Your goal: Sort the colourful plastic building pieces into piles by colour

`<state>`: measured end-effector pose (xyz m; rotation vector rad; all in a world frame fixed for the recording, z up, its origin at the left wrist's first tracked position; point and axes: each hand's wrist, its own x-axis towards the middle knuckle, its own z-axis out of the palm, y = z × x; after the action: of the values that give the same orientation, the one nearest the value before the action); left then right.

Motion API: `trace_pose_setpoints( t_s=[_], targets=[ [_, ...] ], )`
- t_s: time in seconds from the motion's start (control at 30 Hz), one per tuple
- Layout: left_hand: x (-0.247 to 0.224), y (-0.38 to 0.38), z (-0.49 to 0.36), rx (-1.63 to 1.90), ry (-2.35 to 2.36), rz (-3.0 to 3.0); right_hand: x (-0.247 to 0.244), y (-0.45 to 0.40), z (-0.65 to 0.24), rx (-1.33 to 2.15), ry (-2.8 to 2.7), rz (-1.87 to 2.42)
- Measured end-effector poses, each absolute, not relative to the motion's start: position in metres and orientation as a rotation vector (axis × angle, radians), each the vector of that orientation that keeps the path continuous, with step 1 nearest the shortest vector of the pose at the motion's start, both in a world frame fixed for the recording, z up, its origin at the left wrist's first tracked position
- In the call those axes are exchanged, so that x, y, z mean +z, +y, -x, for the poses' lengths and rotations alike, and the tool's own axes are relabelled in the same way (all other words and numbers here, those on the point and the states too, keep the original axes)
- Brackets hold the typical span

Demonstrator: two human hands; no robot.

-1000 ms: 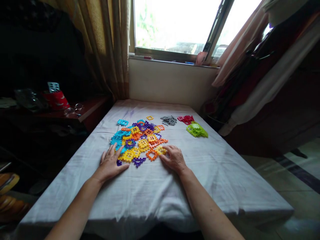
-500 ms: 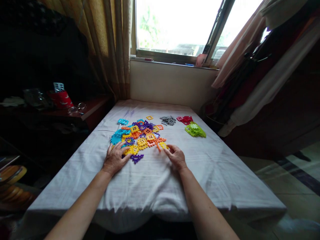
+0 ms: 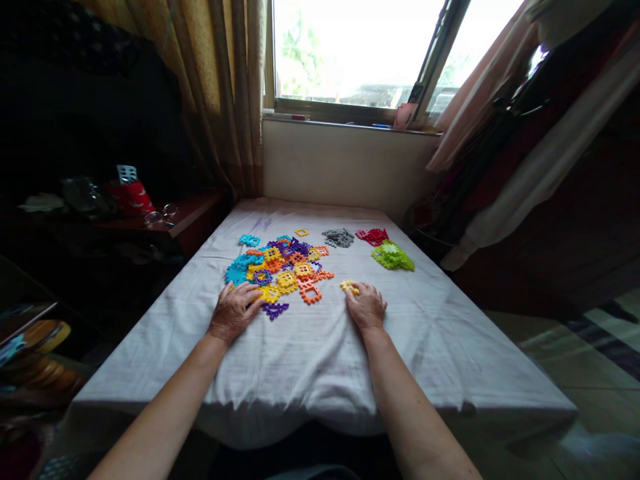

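Observation:
My right hand [image 3: 368, 308] pinches a yellow notched building piece [image 3: 349, 287], apart from the mixed pile on its left. At the near left edge of that pile, my left hand [image 3: 234, 311] lies with its fingers spread, touching the yellow pieces [image 3: 269, 293]. The pile mixes blue pieces [image 3: 237, 272], purple pieces [image 3: 300, 247], orange and yellow ones, many shaped like square frames with toothed edges. An orange square frame [image 3: 311, 294] lies flat at the pile's near right. A purple triangular piece [image 3: 275, 310] rests just beyond my left fingertips.
Farther back sit separate heaps: grey pieces [image 3: 339, 237], red pieces [image 3: 373, 237] and lime-green pieces [image 3: 393, 256]. A white cloth [image 3: 300, 373] covers the table. Eyeglasses [image 3: 163, 215] and a red container [image 3: 133, 198] stand on a dark side surface at left. Clothes [image 3: 520, 167] hang at right.
My right hand has moved right with the yellow piece, away from the pile. The orange frame that stood tilted beside it now lies flat. My left hand stays at the pile.

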<state>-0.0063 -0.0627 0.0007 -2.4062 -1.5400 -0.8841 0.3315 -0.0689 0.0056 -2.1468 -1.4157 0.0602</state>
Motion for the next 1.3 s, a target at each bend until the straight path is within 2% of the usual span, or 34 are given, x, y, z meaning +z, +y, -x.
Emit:
trace_pose_setpoints(
  t_s=[0.23,0.37,0.53,0.67,0.87,1.1,1.3],
  targets=[
    [0.015,-0.069,0.006,-0.971,-1.606,2.256,0.000,-0.068,-0.324,-0.070,-1.534,1.774],
    [0.019,-0.070,-0.013,-1.158,-1.677,2.246,0.001,-0.072,-0.305,-0.086,-1.750,1.499],
    [0.013,-0.068,-0.057,-1.570,-1.716,2.385,0.004,-0.077,-0.282,0.036,-1.947,1.226],
    [0.007,-0.066,-0.081,-1.677,-1.746,2.460,0.001,-0.080,-0.275,0.258,-1.841,1.162],
    [0.003,-0.067,-0.086,-1.622,-1.709,2.543,0.003,-0.077,-0.276,0.586,-1.594,1.236],
    [0.013,-0.075,-0.056,-1.074,-1.704,2.445,0.002,-0.061,-0.344,0.266,-1.114,1.715],
    [0.009,-0.077,-0.032,-0.846,-1.911,2.172,-0.014,-0.056,-0.374,0.066,-1.089,1.948]
  ],
)
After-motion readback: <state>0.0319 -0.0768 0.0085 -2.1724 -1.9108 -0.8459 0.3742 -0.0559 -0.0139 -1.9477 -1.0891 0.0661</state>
